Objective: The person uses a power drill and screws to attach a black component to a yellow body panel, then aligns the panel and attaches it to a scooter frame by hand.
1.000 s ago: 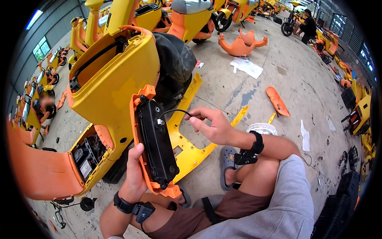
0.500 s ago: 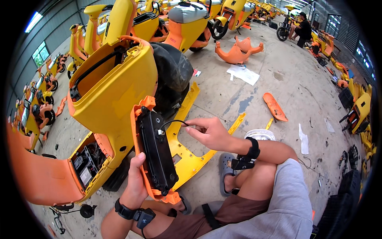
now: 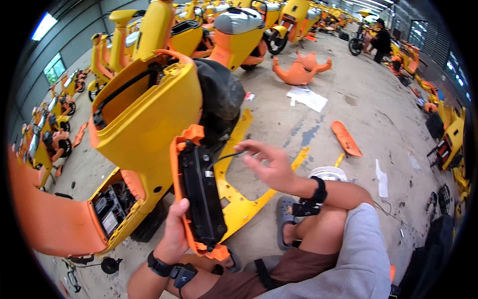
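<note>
My left hand grips the lower left edge of an orange plastic panel that carries a long black module on its inner face. I hold the panel upright in front of me. My right hand hovers to the right of the panel's top, fingers pinching a thin black cable that runs from the module. Both wrists wear black straps. Behind the panel stands a yellow scooter body with its black tyre.
A flat yellow panel lies on the concrete under my hands. Loose orange parts and papers are scattered on the floor to the right. Rows of yellow and orange scooters fill the back. A person sits far off.
My right hand has drifted slightly right and up with the cable end. The view has tilted, and the orange panel stays held in my left hand.
</note>
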`<state>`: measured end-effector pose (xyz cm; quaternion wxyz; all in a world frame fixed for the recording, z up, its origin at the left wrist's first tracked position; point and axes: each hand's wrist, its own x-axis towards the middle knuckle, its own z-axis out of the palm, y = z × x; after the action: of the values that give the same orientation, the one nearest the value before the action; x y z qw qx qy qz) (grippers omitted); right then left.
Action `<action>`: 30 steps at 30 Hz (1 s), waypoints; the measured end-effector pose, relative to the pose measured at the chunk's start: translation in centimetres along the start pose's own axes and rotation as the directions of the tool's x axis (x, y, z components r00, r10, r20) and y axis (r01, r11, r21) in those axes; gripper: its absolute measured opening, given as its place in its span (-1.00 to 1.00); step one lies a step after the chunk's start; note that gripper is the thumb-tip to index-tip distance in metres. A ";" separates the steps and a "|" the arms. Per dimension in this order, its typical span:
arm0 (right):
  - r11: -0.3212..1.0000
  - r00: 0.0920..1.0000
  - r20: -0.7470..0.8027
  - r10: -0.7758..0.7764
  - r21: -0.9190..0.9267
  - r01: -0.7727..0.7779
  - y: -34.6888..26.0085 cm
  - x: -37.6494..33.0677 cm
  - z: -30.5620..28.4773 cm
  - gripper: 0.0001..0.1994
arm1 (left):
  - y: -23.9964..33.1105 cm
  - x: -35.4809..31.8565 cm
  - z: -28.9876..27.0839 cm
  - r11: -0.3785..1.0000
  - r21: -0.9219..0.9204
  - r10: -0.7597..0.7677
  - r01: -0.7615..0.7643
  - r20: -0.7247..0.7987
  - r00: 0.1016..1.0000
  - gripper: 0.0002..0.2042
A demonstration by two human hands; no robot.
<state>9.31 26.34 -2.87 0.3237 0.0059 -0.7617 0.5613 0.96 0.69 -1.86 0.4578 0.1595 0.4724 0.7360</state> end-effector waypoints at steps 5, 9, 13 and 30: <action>0.910 0.935 -0.131 -0.330 0.221 0.352 -1.8 0.0 -2.1 -0.73 | -0.3 0.2 -0.3 1.000 0.003 -0.005 0.004 0.092 0.996 -0.10; 0.929 0.920 -0.224 -0.322 0.113 0.353 -3.1 0.3 -1.3 -0.71 | -0.4 0.3 -0.2 0.998 -0.055 -0.021 0.031 0.168 0.986 -0.14; 0.960 0.947 -0.191 -0.257 0.057 0.272 -3.3 0.2 -1.2 -0.69 | 0.3 0.1 0.8 0.994 -0.085 -0.047 0.069 0.231 0.972 -0.06; 0.986 0.994 0.009 -0.112 0.128 0.110 -2.7 -0.2 -0.5 -0.54 | 0.0 0.3 -0.9 0.973 -0.227 0.096 -0.048 0.207 0.974 -0.19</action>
<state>10.75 25.71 -0.62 0.3472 0.0733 -0.7255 0.5897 0.20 0.45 -2.35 0.4943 0.2041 0.3292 0.7782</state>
